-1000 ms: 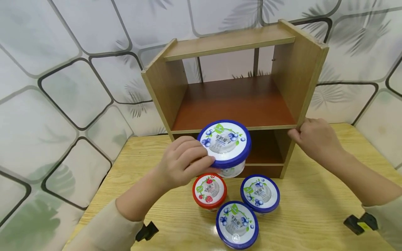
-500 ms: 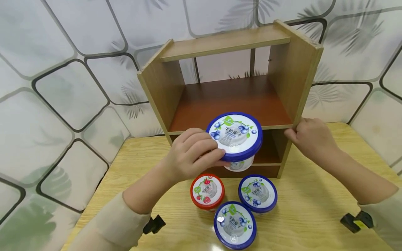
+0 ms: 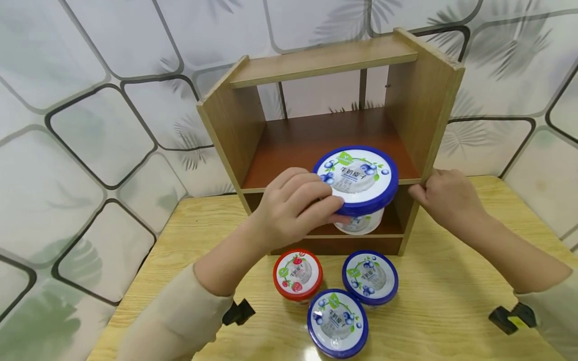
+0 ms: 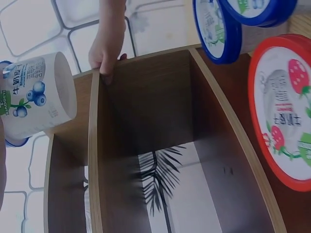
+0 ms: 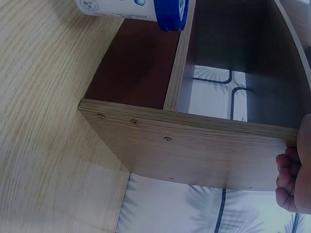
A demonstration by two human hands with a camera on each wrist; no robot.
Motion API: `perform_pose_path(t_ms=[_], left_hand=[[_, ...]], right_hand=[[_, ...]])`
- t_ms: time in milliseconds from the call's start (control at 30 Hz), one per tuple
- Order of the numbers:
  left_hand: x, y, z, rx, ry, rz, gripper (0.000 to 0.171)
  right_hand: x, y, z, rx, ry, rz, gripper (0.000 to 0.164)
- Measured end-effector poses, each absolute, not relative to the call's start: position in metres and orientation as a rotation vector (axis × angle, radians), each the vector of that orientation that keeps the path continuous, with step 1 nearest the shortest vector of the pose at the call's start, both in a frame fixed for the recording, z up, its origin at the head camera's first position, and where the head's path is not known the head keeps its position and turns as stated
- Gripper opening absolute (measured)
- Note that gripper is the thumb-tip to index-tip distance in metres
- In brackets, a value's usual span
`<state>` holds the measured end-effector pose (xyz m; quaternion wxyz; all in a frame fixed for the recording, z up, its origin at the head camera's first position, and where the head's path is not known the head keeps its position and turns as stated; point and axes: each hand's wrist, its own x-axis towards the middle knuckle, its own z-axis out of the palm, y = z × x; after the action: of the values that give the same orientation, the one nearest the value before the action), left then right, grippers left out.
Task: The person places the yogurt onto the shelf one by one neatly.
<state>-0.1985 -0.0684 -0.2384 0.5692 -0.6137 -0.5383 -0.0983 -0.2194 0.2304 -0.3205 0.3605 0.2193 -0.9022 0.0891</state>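
My left hand [image 3: 298,208] holds a blue-lidded blueberry tub [image 3: 356,175] by its near left rim, raised in front of the shelf unit [image 3: 325,133]. In the left wrist view the tub [image 4: 36,94] shows its white wall with blueberry print. My right hand [image 3: 451,198] grips the front edge of the unit's right side panel at middle-shelf height. The right wrist view has its curled fingers [image 5: 286,177] against the panel's outer face. On the table below stand a red-lidded strawberry tub [image 3: 298,275] and two blue-lidded tubs, one at right [image 3: 370,277] and one nearer [image 3: 337,323].
The unit has an upper bay with a red-brown shelf board [image 3: 325,150], a lower bay beneath, and a crossbar [image 3: 325,59] on top. It stands on a wooden table [image 3: 207,225]. Patterned wall covering [image 3: 113,125] rises behind.
The left hand has carried its blueberry tub to the right and upward, toward the front of the upper bay. The right hand keeps its grip on the panel; the three table tubs stay put.
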Motion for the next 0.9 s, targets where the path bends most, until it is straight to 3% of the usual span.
perform_pose_path(t_ms=[900], left_hand=[[-0.230,-0.047,-0.229,-1.246,-1.414,-0.180,0.034]], right_hand=[[-0.223,0.231,-0.325,0.556,-2.275,0.232,0.027]])
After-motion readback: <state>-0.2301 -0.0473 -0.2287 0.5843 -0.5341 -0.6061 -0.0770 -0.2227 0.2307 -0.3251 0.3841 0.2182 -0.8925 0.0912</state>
